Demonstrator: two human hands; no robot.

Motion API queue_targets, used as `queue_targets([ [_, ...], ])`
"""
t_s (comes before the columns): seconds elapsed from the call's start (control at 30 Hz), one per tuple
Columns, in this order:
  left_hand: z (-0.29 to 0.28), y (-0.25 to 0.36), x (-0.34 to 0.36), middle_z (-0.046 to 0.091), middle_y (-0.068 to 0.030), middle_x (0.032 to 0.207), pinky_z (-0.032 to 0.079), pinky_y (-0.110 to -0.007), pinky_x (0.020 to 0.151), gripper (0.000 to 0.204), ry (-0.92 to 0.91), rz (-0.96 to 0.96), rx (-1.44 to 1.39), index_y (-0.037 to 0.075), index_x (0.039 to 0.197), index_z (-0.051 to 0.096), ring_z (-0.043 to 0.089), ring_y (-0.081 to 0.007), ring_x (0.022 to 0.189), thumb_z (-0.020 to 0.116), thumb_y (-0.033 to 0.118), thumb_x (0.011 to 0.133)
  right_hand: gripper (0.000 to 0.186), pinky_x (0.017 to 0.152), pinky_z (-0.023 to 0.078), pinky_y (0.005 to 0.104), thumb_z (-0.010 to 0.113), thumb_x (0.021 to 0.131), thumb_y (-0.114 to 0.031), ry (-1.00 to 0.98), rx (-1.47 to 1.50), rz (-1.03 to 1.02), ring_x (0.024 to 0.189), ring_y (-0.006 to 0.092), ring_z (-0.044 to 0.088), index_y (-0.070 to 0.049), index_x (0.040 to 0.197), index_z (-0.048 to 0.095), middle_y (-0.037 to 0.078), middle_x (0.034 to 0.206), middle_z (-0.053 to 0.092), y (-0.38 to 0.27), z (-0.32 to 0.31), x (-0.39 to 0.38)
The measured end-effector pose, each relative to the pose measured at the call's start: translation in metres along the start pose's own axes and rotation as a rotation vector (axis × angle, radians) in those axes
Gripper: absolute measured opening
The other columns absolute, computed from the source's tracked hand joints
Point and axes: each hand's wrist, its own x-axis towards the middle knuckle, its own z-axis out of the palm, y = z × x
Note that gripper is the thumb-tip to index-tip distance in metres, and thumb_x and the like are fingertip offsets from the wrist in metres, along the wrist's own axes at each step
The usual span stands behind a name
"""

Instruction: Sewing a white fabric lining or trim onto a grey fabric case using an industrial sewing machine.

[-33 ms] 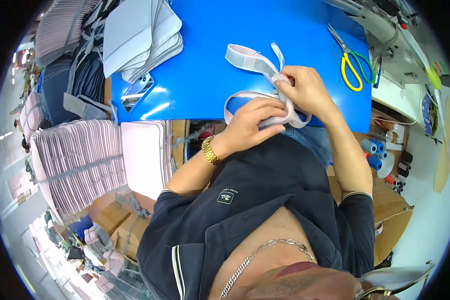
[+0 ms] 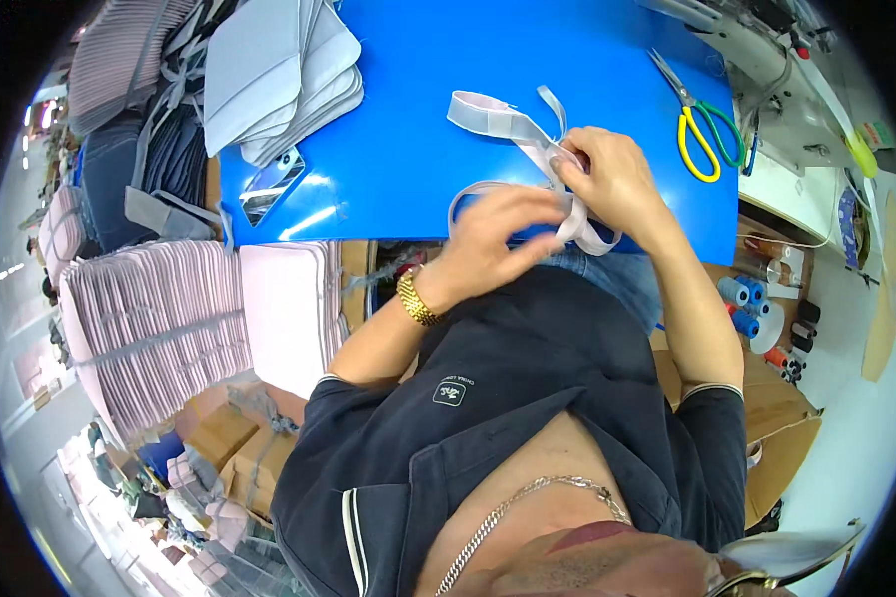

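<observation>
In the head view, both hands work a pale grey fabric strip (image 2: 528, 134) at the middle of the frame, at the near edge of the blue table (image 2: 418, 119). To do this well, I judge the strip should stay flat and untwisted between the hands, with the loose loops kept on the table rather than hanging off its edge. The left hand (image 2: 503, 234), with a gold watch (image 2: 416, 297) on its wrist, is curled with fingers bent over the lower loop of the strip, pinching it. The right hand (image 2: 612, 179), just right of centre, is closed around the strip where its bands cross. The strip's free end runs toward the upper middle. Yellow-and-green scissors (image 2: 702, 119) lie at upper right, untouched; a stack of grey fabric pieces (image 2: 279, 70) sits at upper left, and pink striped bundles (image 2: 159, 318) fill the left.
</observation>
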Motion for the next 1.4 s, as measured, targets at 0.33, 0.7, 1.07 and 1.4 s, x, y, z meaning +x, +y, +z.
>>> queue_targets([
  [0.33,-0.052,0.0,0.094,0.076,-0.0087,0.104,0.055,-0.036,0.094,0.034,-0.161,-0.085,-0.21,0.001,0.121,0.072,0.071,-0.0196,0.092,0.079,0.013,0.09,0.021,0.077,0.052,0.028,0.063,0.095,0.0,0.453,0.194,-0.232,0.087,0.0154,0.068,-0.003,0.115,0.066,0.006,0.097,0.071,-0.058,-0.092,0.0],
  [0.7,0.01,0.009,0.102,0.063,-0.0086,0.111,0.056,-0.031,0.09,0.036,0.296,-0.045,-0.453,0.004,0.109,0.053,0.064,-0.018,0.103,0.059,-0.019,0.081,0.016,0.059,0.033,0.02,0.062,0.098,-0.008,0.352,0.774,-0.16,0.067,0.0017,0.045,0.001,0.11,0.068,-0.004,0.081,0.061,-0.078,-0.137,-0.021],
  [1.07,-0.13,-0.136,0.244,0.066,-0.024,0.134,0.044,-0.044,0.112,0.04,0.52,0.077,0.272,-0.001,0.138,0.061,0.061,-0.0378,0.127,0.047,0.021,0.108,0.019,0.075,0.047,0.0207,0.073,0.1,-0.018,0.618,0.01,-0.119,0.084,0.0051,0.061,-0.002,0.11,0.075,-0.003,0.094,0.072,-0.011,-0.241,-0.036],
  [1.4,-0.069,-0.213,0.134,0.05,-0.0272,0.152,0.037,-0.05,0.118,0.062,0.074,-0.102,0.634,0.008,0.148,0.053,0.048,-0.0427,0.14,0.07,0.014,0.09,0.019,0.083,0.057,0.042,0.072,0.094,-0.013,0.22,-0.145,0.014,0.092,0.0369,0.072,-0.002,0.11,0.073,0.018,0.1,0.075,0.058,-0.086,-0.083],
])
